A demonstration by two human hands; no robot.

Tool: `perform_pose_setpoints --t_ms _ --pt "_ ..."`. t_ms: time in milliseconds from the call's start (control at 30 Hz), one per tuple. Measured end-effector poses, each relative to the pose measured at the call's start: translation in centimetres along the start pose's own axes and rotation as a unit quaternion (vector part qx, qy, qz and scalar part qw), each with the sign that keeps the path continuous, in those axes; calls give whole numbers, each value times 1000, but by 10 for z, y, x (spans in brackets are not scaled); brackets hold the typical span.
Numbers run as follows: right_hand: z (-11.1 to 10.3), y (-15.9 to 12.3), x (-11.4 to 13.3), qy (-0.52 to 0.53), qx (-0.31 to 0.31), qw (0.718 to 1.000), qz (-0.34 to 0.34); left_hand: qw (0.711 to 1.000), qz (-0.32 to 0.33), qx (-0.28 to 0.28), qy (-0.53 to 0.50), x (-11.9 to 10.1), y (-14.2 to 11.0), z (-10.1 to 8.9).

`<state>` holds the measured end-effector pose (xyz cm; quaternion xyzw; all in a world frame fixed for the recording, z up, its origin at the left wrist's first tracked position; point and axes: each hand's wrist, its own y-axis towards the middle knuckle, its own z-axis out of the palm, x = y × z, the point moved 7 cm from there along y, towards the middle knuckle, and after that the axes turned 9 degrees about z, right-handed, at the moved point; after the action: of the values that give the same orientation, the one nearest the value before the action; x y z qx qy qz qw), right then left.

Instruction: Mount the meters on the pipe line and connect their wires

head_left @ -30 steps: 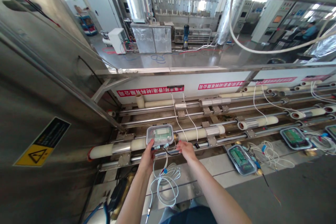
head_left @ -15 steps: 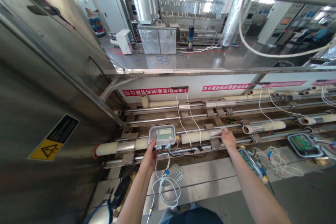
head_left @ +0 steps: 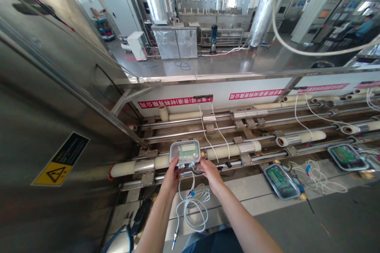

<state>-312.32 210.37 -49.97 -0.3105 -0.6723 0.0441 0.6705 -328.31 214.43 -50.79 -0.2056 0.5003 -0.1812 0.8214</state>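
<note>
Left hand (head_left: 172,174) gripped the clear-lidded meter (head_left: 185,151) at its lower left edge; right hand (head_left: 210,170) pinched its black cable (head_left: 196,171), white coil (head_left: 193,207) hanging below.

Both hands meet at a clear-lidded meter box (head_left: 185,151) mounted on a cream pipe (head_left: 190,157) in a steel test rack. The left hand (head_left: 171,175) grips the box's lower left corner; the right hand (head_left: 209,170) touches its lower right edge, fingers at the connectors. A coiled white cable (head_left: 192,207) hangs below. Two more meter boxes (head_left: 281,180) lie on the ledge to the right.
</note>
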Motion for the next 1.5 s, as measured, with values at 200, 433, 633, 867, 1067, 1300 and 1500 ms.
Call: perform_pose_setpoints --t_ms 200,433,633,867,1067,1300,1500 --pt "-2 -12 34 26 18 998 -57 998 20 -11 61 -7 -7 -2" --pt "2 -22 47 -117 -52 986 -109 970 19 -102 221 -36 -13 -23" --pt "3 -25 47 -136 -75 978 -139 990 -127 16 65 -4 -32 16" --pt "-5 -30 61 -226 -69 952 -194 984 -111 31 -139 4 -33 48" --pt "-140 0 103 -344 -307 858 -226 987 -83 13 -135 5 -32 45" --pt "-266 48 88 -415 -339 842 67 987 -75 18 -142 6 -30 43" --pt "-252 50 76 -435 -305 843 84 987 -81 12 -135 8 -31 43"
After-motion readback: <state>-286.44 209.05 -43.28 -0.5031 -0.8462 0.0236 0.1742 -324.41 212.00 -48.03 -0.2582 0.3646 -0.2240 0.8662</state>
